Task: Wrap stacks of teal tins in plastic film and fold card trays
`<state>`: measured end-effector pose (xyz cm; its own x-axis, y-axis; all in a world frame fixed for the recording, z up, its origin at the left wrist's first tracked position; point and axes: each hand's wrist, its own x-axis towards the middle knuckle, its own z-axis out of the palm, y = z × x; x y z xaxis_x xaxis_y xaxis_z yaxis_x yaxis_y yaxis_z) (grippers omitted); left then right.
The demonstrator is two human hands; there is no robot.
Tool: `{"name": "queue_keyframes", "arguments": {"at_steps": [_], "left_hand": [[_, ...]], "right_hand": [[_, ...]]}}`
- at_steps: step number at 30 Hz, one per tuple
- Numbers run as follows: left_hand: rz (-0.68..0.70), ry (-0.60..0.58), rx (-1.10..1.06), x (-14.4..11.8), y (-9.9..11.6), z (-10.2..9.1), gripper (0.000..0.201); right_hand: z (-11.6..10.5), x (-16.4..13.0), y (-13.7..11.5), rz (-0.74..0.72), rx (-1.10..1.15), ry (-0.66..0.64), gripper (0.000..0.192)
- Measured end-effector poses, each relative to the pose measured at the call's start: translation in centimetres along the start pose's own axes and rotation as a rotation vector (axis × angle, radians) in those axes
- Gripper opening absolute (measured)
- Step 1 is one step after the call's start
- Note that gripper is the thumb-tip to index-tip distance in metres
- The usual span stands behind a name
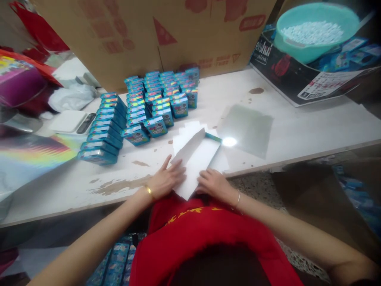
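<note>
Rows of small boxes (149, 105) stand on the table (297, 131), behind the flat carton blank (195, 159) and before the big cardboard box (154, 35).

Print on small blue boxes (154, 104) too small to read, near end of white card (195, 161) hidden behind both hands, left hand (165, 180) & right hand (214, 184) motion-blurred, cardboard box (154, 35) cut off at top, teal basin (315, 29) contents unclear, left-edge clutter blurred.

White lettering reading "eishui" is partly legible on a black printed carton (285, 67); red markings on the brown cardboard box (166, 31) stay unreadable.
</note>
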<state>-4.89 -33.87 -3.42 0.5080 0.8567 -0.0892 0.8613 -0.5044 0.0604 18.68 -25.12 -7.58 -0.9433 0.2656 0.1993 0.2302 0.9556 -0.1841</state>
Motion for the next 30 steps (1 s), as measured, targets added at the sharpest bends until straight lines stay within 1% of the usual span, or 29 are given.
{"name": "queue_keyframes", "arguments": {"at_steps": [3,7,11,13,17,22,25,28,30], "left_hand": [[0.033,-0.001,0.035,0.2,0.7,1.2,0.043],[0.052,0.028,0.040,1.0,2.1,1.6,0.042],[0.004,0.037,0.056,1.3,3.1,1.5,0.042],[-0.012,0.027,0.073,1.3,3.4,1.6,0.041],[-0.017,0.014,0.097,1.1,3.5,1.8,0.042],[-0.024,0.031,0.111,1.0,3.5,2.0,0.041],[-0.027,0.065,0.093,0.9,3.8,2.5,0.042],[-0.040,0.086,0.063,1.0,4.1,3.0,0.047],[-0.036,0.081,0.035,1.1,4.0,2.8,0.047]], "right_hand": [[0.2,0.3,0.9,-0.031,-0.019,0.047,0.042],[-0.3,0.3,1.8,-0.077,-0.029,0.028,0.044],[-0.4,-0.1,1.8,-0.108,-0.044,0.005,0.037],[0.0,-0.3,1.7,-0.114,-0.046,0.024,0.032],[0.8,-0.6,2.1,-0.110,0.009,0.073,0.029],[0.8,-0.7,2.3,-0.089,0.098,0.083,0.028],[0.7,-0.6,1.9,-0.039,0.169,0.089,0.026],[0.8,-0.3,1.2,0.027,0.217,0.115,0.024],[0.8,-0.2,0.8,0.057,0.209,0.112,0.021]]}}
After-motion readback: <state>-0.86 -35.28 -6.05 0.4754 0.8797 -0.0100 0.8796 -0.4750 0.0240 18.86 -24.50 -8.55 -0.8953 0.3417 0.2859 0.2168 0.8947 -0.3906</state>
